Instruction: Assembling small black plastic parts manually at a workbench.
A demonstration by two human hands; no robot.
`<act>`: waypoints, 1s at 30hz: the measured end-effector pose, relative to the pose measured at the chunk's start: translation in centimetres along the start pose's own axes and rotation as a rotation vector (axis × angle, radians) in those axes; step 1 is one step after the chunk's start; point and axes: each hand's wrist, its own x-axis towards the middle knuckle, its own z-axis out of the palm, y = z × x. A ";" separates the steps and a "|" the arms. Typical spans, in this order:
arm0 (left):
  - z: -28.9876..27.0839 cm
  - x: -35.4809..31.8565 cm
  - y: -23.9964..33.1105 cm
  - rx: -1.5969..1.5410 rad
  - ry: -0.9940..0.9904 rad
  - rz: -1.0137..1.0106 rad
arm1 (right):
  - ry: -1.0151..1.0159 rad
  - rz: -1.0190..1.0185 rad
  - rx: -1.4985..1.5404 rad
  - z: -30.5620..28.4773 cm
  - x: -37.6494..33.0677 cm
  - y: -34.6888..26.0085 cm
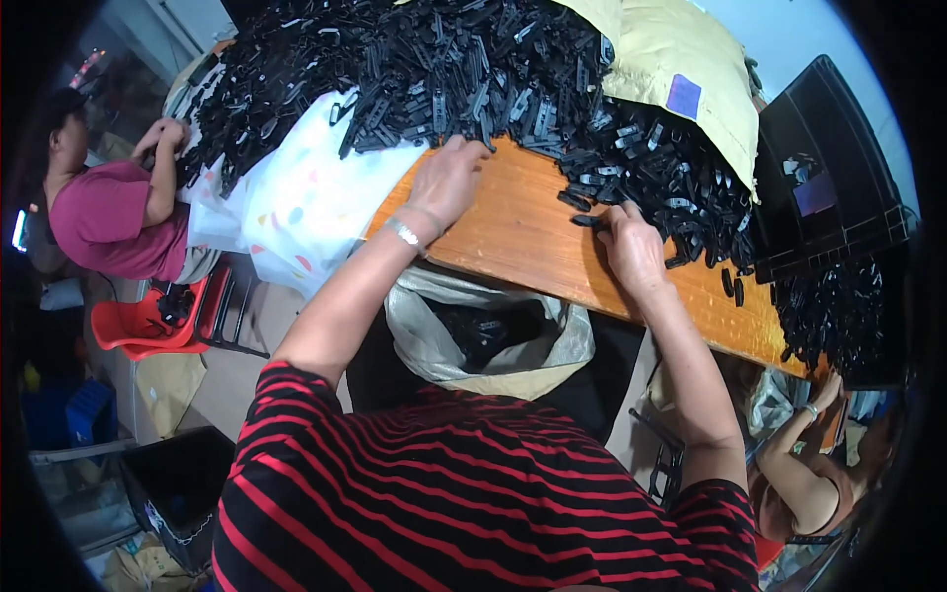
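Observation:
A large heap of small black plastic clip-like pieces [444, 79], some with grey metal parts, covers the far side of the wooden table [533, 217]. At the heap's near edge my left hand [446, 185] reaches forward, fingers loosely bent and apart, fingertips touching the pieces. My right hand [633, 249] is lower and farther right over the bare wood. Its thumb and fingers are closed on one end of a small black plastic piece [586, 220]. A few loose pieces [732, 286] lie to the right of that hand.
Below the table edge an open pale woven sack [434, 345] holds dark contents. White plastic sheeting [316, 187] lies left, a yellowish sack [681, 49] at far right. A black bin [834, 168] stands at the right edge. Other people sit at left [113, 217] and lower right [809, 483].

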 end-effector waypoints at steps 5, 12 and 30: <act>0.7 3.5 -1.6 0.309 0.033 0.172 | -0.138 -0.112 -0.003 0.2 1.0 0.4; 1.0 5.3 -1.7 0.510 0.041 0.477 | 0.047 -0.052 0.405 0.5 1.3 -1.0; 1.4 3.5 -1.1 0.333 -0.154 0.509 | 0.118 -0.456 0.225 5.4 0.3 -7.0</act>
